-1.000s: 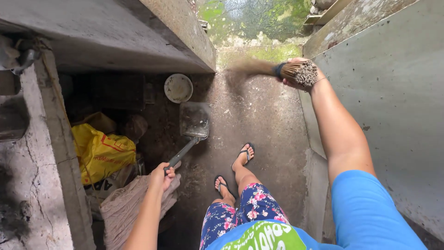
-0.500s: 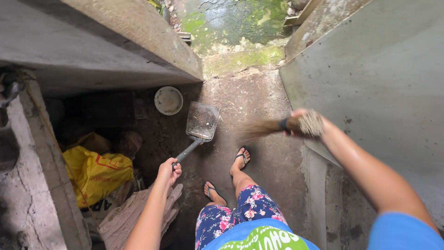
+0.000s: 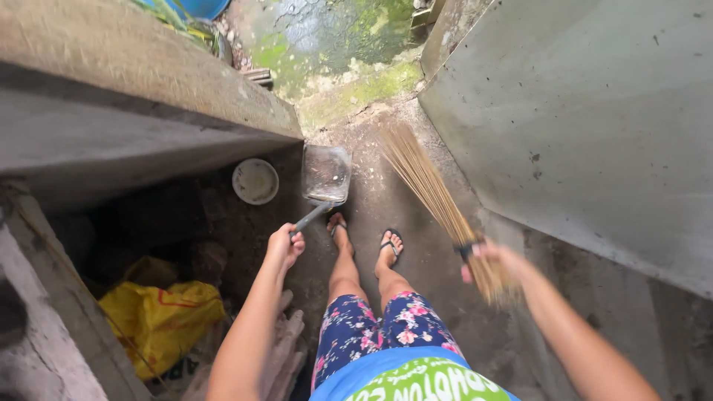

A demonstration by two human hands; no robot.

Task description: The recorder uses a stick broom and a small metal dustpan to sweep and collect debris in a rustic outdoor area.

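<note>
— What sits nearest you, down in the lower left corner?

— A crumpled yellow plastic bag (image 3: 162, 319) with red print lies under the concrete ledge (image 3: 148, 82), with pale cloth (image 3: 286, 349) just beside it. Your feet in dark flip-flops (image 3: 391, 243) stand on the bare concrete floor (image 3: 416, 297).

— And your hands?

— Your left hand (image 3: 286, 243) has its grip clenched round the dark handle of the metal dustpan (image 3: 325, 174), whose long axis runs from your hand up and right, the pan mouth pointing away from you towards the mossy ground (image 3: 349, 44). Your right hand (image 3: 494, 256), blurred, has its grip closed on the bound end of the stick broom (image 3: 431, 193); the broom slants from your hand up and left, bristle tips fanned on the floor just right of the pan.

— What has changed from half a second ago?

— The broom lay nearly level then, tips pointing left; it has swung to point away from you. The dustpan has moved farther forward, and your left foot now stands just below it. The round white dish (image 3: 255, 180) is just left of the pan.
</note>
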